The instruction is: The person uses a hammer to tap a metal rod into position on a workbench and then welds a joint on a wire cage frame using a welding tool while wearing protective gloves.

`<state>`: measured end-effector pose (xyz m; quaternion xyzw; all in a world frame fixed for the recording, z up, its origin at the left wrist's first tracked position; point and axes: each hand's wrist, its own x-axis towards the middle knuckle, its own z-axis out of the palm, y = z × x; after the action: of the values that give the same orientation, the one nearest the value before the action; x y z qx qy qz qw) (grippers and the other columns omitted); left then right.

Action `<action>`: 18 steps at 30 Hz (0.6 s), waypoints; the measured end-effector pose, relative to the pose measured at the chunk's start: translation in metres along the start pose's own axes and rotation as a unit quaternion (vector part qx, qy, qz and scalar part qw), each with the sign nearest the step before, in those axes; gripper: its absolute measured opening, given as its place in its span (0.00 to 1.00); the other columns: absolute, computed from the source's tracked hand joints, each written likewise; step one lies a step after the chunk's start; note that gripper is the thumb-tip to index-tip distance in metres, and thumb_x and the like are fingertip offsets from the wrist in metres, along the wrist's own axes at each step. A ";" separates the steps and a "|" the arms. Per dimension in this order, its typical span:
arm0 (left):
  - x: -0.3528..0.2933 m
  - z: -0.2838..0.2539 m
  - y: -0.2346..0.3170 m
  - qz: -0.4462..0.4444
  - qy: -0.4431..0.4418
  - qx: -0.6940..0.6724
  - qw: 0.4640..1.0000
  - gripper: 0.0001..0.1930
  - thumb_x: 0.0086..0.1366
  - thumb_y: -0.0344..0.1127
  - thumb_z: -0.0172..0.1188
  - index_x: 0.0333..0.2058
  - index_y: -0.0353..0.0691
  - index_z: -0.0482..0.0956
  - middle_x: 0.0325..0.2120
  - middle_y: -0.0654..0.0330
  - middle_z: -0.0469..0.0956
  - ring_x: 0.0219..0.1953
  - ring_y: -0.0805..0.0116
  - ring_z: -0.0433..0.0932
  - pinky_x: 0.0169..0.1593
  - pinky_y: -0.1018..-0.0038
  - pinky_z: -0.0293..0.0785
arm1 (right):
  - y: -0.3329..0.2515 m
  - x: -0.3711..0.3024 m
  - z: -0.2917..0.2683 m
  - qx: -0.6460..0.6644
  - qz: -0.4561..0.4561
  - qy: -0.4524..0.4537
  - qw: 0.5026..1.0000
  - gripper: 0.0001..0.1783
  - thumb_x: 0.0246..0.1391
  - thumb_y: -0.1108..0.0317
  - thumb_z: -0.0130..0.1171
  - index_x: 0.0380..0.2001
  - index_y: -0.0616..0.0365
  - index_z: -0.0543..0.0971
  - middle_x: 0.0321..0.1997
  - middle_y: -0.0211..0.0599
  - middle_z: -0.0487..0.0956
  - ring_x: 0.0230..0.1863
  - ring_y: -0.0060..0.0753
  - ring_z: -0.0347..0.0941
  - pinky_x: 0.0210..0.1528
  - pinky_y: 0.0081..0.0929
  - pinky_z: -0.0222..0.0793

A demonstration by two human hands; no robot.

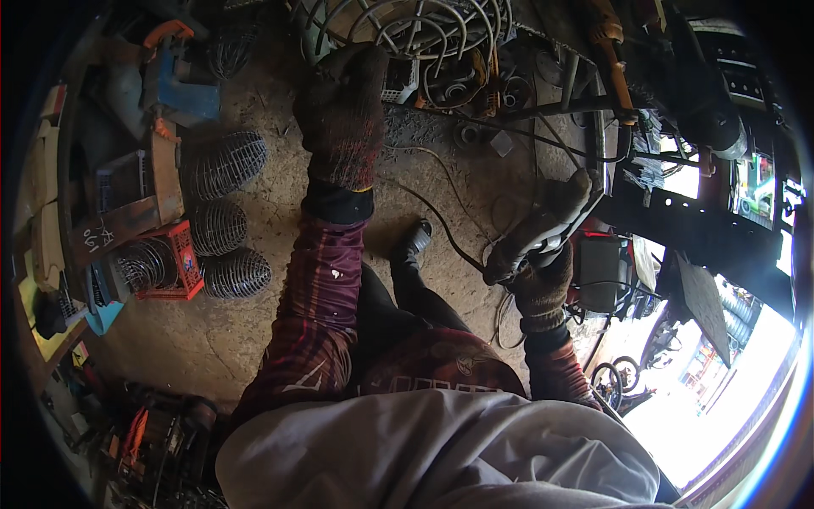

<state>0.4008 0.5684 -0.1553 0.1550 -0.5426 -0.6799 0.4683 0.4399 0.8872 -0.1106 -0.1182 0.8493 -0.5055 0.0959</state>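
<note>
My left hand [343,119], in a dark red-and-black knit glove, reaches far forward. Its fingers are curled closed against the near left side of a frame of bent round metal rods [424,30]; what lies inside the grip is hidden. At the right, my gloved right hand [545,287] is wrapped round a grey corded power tool [551,216], which looks like an angle grinder. The tool slants up and to the right, and its working end is hard to make out. A black cable [441,225] runs from its lower end across the floor.
Several wire cages [225,165] lie on the concrete floor [229,339] at the left, beside a red plastic crate [182,261]. An orange clamp-like tool [609,42] hangs at the far right. Dark steel pieces [695,237] crowd the right side, near bright daylight.
</note>
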 end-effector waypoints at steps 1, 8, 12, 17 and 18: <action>-0.004 0.002 0.006 0.005 0.009 0.041 0.999 0.09 0.59 0.32 0.65 0.37 0.34 0.81 0.31 0.59 0.81 0.35 0.71 0.78 0.41 0.76 0.74 | -0.003 0.003 -0.003 -0.001 -0.007 -0.027 1.000 0.34 0.45 0.51 0.70 0.49 0.60 0.69 0.44 0.35 0.76 0.45 0.28 0.74 0.47 0.29 0.69; -0.003 0.008 0.014 -0.004 0.017 0.095 0.995 0.10 0.60 0.35 0.64 0.35 0.34 0.82 0.30 0.59 0.81 0.33 0.72 0.78 0.40 0.76 0.74 | -0.036 0.025 -0.004 -0.105 -0.015 -0.082 0.991 0.25 0.55 0.68 0.60 0.54 0.60 0.66 0.47 0.33 0.74 0.48 0.29 0.72 0.52 0.29 0.67; -0.002 0.006 0.028 0.060 -0.024 0.247 0.967 0.12 0.62 0.39 0.61 0.36 0.34 0.81 0.29 0.60 0.81 0.31 0.73 0.77 0.38 0.76 0.73 | -0.037 0.028 -0.002 0.038 0.026 -0.112 0.993 0.22 0.59 0.72 0.52 0.57 0.59 0.64 0.45 0.35 0.75 0.44 0.29 0.74 0.46 0.29 0.72; -0.002 0.006 0.027 0.049 -0.024 0.241 0.969 0.14 0.62 0.41 0.59 0.36 0.34 0.81 0.27 0.60 0.80 0.30 0.73 0.77 0.37 0.76 0.72 | -0.016 0.037 0.001 -0.013 -0.027 -0.067 0.997 0.23 0.62 0.72 0.48 0.60 0.59 0.62 0.43 0.34 0.75 0.42 0.28 0.75 0.45 0.28 0.74; -0.002 0.006 0.026 0.050 -0.021 0.240 0.969 0.14 0.62 0.42 0.59 0.36 0.34 0.81 0.26 0.60 0.80 0.29 0.73 0.77 0.36 0.76 0.72 | -0.020 0.041 0.004 -0.066 -0.049 -0.070 0.994 0.24 0.62 0.72 0.49 0.61 0.59 0.61 0.43 0.34 0.75 0.42 0.28 0.75 0.45 0.28 0.74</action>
<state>0.4098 0.5745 -0.1307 0.2208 -0.7066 -0.5090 0.4391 0.4042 0.8624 -0.0965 -0.2010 0.8650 -0.4432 0.1224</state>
